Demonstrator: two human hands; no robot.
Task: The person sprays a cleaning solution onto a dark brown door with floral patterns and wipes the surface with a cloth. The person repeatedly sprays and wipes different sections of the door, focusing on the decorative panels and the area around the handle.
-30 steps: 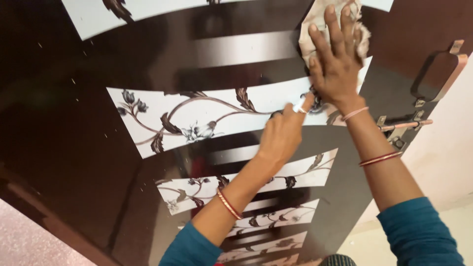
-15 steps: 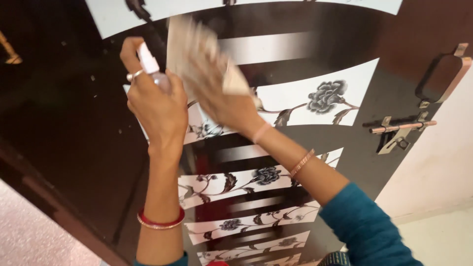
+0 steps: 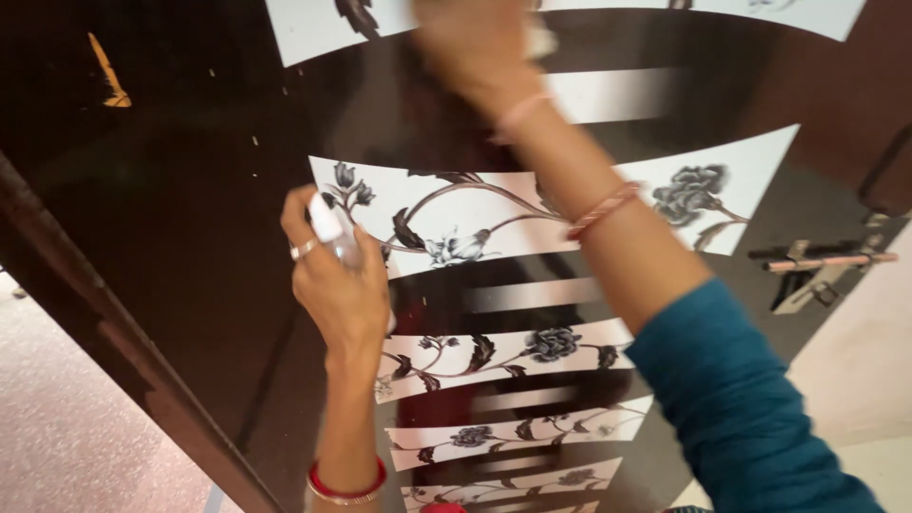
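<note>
While the left hand [image 3: 340, 285] is raised in front of the door [image 3: 190, 218], its fingers are wrapped tight around a small spray bottle [image 3: 332, 233], of which only the white cap and a little of the clear body show above the fist; what is inside the bottle cannot be told. The forefinger, which wears a ring [image 3: 304, 251], lies curled beside the cap, and the back of the hand faces the camera. The left forearm rises nearly straight up from the lower edge of the view, with a red bangle [image 3: 348, 483] at the wrist. The bottle sits just in front of the left end of a white floral band [image 3: 494, 214] on the glossy dark brown door. The right hand [image 3: 470, 38] is up at the top of the view, blurred, against a dark part of the door between two white bands; a pale scrap of cloth [image 3: 540, 40] shows at its edge, but whether the fingers are spread or closed on it cannot be told. The right arm slants up across the floral band from the lower right, in a teal sleeve [image 3: 750, 408], with thin bangles [image 3: 600, 211] on the forearm. A metal latch [image 3: 822, 266] sits at the door's right edge.
</note>
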